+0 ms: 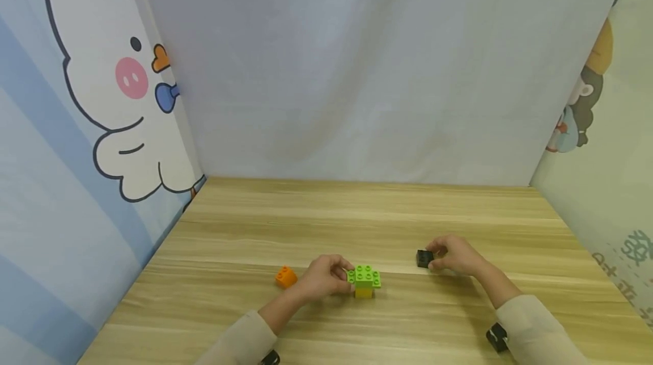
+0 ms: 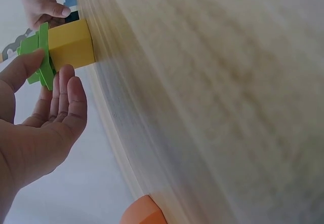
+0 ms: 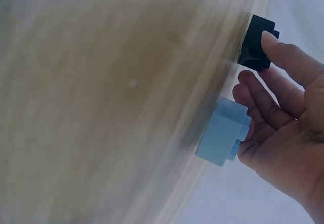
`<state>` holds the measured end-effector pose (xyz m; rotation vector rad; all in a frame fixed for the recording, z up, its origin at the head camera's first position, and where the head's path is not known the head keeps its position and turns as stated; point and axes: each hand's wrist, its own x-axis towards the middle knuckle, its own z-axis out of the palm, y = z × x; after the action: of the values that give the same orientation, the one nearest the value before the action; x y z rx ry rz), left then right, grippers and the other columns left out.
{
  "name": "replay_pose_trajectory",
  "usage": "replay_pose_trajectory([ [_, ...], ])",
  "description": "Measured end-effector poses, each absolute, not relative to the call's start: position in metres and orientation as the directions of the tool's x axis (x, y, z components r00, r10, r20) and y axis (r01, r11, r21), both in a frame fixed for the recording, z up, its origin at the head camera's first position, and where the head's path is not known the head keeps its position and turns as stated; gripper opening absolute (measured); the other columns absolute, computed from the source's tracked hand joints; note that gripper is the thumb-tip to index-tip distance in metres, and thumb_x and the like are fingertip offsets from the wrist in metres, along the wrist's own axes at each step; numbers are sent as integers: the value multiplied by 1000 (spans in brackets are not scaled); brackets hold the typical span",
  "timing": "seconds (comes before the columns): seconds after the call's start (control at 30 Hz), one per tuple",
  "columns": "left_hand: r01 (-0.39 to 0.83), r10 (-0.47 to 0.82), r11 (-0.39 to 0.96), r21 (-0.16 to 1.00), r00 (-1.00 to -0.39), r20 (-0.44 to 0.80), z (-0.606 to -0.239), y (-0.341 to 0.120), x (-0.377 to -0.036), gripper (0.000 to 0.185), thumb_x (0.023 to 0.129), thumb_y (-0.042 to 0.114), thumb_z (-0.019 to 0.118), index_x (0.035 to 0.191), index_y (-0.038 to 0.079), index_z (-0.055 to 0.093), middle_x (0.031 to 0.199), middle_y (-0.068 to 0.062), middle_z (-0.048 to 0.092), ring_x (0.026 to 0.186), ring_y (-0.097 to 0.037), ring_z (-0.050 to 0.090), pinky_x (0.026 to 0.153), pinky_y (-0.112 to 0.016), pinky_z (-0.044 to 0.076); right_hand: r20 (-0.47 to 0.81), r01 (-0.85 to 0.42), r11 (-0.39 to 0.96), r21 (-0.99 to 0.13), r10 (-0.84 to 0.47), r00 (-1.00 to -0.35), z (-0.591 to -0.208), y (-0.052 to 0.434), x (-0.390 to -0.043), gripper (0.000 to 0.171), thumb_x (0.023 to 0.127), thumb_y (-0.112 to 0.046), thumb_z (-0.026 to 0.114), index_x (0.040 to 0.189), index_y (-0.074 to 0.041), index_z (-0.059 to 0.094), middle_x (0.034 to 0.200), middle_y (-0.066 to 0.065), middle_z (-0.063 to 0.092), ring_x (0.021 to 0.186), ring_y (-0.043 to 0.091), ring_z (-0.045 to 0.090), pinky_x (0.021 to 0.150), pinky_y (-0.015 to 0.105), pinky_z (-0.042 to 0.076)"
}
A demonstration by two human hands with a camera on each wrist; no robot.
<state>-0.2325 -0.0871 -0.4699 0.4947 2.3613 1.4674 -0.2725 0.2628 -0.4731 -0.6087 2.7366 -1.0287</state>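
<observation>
left hand (image 1: 326, 277) pinches the green plate (image 1: 364, 276), long axis left-right, on a yellow brick (image 1: 363, 292) at lower centre. right hand (image 1: 456, 255) pinches a black brick (image 1: 423, 258); the light blue brick (image 3: 221, 137) is hidden in the head view.

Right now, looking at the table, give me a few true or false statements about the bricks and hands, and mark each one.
1. The left hand holds the green plate that sits on a yellow brick. True.
2. The right hand touches a red brick. False: it touches a black brick.
3. An orange brick lies apart from both hands, beside the left hand. True.
4. The green plate lies under the yellow brick. False: it is on top.
5. A light blue brick lies by the right hand's fingers. True.
</observation>
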Motion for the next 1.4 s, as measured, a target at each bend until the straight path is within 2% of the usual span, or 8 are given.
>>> replay_pose_trajectory([
  [0.23, 114, 437, 409, 906, -895, -84, -468, -87, -232, 32, 81, -3, 82, 110, -7, 68, 87, -5, 65, 79, -13, 58, 68, -21, 49, 11, -320, 683, -657, -416, -910, -471, 260, -273, 32, 85, -5, 81, 109, 11, 69, 101, 15, 72, 90, 26, 66, 79, 43, 56],
  [0.5, 114, 440, 410, 905, -894, -87, -469, -85, -232, 33, 80, -2, 82, 109, -6, 68, 87, -3, 66, 80, -12, 58, 70, -21, 49, 46, -317, 666, -675, -392, -919, -467, 262, -261, 37, 91, -12, 77, 118, 12, 67, 113, 22, 70, 103, 38, 65, 86, 54, 56],
  [0.6, 111, 438, 404, 908, -895, -86, -469, -84, -232, 33, 79, -2, 83, 109, -5, 69, 87, -3, 66, 81, -12, 58, 71, -21, 49, 64, -318, 661, -680, -378, -924, -464, 261, -258, 39, 92, -13, 76, 120, 12, 66, 115, 23, 69, 103, 37, 64, 85, 52, 56],
  [0.9, 90, 443, 383, 919, -891, -98, -468, -85, -233, 34, 78, -5, 81, 110, -6, 68, 87, -5, 65, 79, -13, 57, 69, -22, 48, 112, -329, 605, -725, -368, -923, -460, 253, -251, 37, 94, -11, 74, 122, 12, 66, 119, 24, 69, 98, 27, 63, 77, 37, 53],
  [1.03, 90, 451, 383, 919, -887, -101, -468, -83, -233, 34, 80, -4, 81, 111, -5, 67, 86, -3, 63, 78, -13, 56, 69, -23, 47, 163, -364, 589, -722, -366, -916, -459, 249, -247, 33, 93, -10, 74, 119, 10, 68, 114, 20, 72, 93, 22, 63, 74, 31, 53],
  [1.2, 94, 454, 393, 915, -885, -104, -467, -83, -233, 34, 81, -3, 80, 112, -5, 67, 86, -3, 62, 79, -14, 56, 70, -24, 47, 205, -397, 565, -723, -374, -905, -457, 242, -243, 30, 94, -9, 74, 117, 9, 69, 108, 16, 73, 91, 18, 63, 72, 30, 53],
  [1.4, 97, 462, 388, 917, -881, -103, -466, -83, -233, 35, 81, -4, 80, 114, -3, 67, 88, -4, 62, 81, -15, 55, 71, -25, 46, 199, -396, 563, -726, -379, -904, -450, 235, -237, 31, 96, -10, 72, 119, 10, 68, 107, 12, 73, 91, 15, 62, 76, 30, 54],
])
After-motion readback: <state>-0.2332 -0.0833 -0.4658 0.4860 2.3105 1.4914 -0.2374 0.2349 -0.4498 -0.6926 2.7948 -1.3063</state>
